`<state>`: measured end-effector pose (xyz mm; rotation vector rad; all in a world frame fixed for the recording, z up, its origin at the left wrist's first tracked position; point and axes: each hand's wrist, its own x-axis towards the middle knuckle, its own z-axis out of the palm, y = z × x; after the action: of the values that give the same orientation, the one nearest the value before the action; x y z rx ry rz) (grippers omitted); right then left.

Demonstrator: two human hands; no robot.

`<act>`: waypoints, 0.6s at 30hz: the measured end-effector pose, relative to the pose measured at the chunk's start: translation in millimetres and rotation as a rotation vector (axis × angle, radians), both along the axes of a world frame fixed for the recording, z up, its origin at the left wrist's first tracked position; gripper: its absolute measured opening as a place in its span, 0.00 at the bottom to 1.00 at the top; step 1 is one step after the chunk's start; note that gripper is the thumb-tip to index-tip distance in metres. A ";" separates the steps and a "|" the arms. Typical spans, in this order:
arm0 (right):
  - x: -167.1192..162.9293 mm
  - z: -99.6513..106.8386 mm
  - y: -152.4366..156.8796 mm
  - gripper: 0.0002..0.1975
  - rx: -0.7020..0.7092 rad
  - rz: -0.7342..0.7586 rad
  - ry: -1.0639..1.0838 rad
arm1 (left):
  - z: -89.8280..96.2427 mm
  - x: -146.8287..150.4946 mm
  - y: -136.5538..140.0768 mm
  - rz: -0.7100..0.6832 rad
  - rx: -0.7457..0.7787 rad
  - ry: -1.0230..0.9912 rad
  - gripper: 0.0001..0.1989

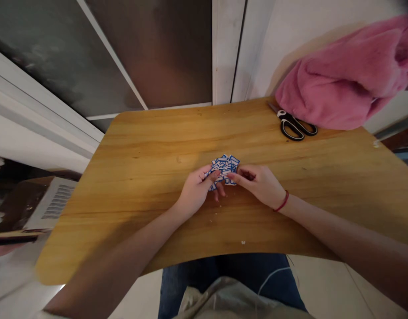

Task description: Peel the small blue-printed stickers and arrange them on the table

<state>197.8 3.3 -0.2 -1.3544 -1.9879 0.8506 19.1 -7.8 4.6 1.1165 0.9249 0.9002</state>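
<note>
A bunch of small white paper cutouts with blue borders [224, 166] is held between my two hands, above the middle of the table. My left hand [197, 185] grips the bunch from the left, its thumb on top and fingers underneath. From the right, my right hand [259, 180] pinches the bunch's edge between thumb and fingers. The cutouts overlap at many angles, and any print on them is too small to read. A red cord bracelet [282, 201] circles my right wrist.
The wooden table [157, 146] has a curved front edge and a few white scraps [243, 242]. Scissors with black handles [293, 126] lie at the back right beside a pink plush cloth [336, 79]. A cardboard box [51, 201] stands left of the table.
</note>
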 end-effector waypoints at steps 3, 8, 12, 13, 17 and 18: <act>0.9 1.5 1.7 0.19 -0.091 0.017 0.143 | 4.5 0.5 -2.1 -0.044 -0.029 -0.004 0.13; -2.5 0.8 1.0 0.20 -0.322 0.079 0.401 | 6.0 0.6 -3.9 -0.124 -0.038 -0.063 0.14; -4.1 -0.1 1.5 0.17 -0.288 0.056 0.499 | 5.3 -0.8 -2.1 -0.186 -0.056 -0.096 0.12; -4.3 -0.1 1.6 0.16 -0.262 0.041 0.505 | 5.1 -1.0 -1.5 -0.192 -0.057 -0.100 0.12; -3.7 -0.7 0.8 0.15 -0.177 -0.042 0.456 | 3.0 -1.6 0.1 -0.155 -0.019 -0.096 0.12; -3.2 -1.3 0.3 0.15 -0.161 -0.059 0.425 | 2.3 -1.8 0.2 -0.147 -0.008 -0.089 0.12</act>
<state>194.6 3.6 -1.5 -1.1897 -1.5727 1.1806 17.3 -7.6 6.9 1.1139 0.7628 0.8188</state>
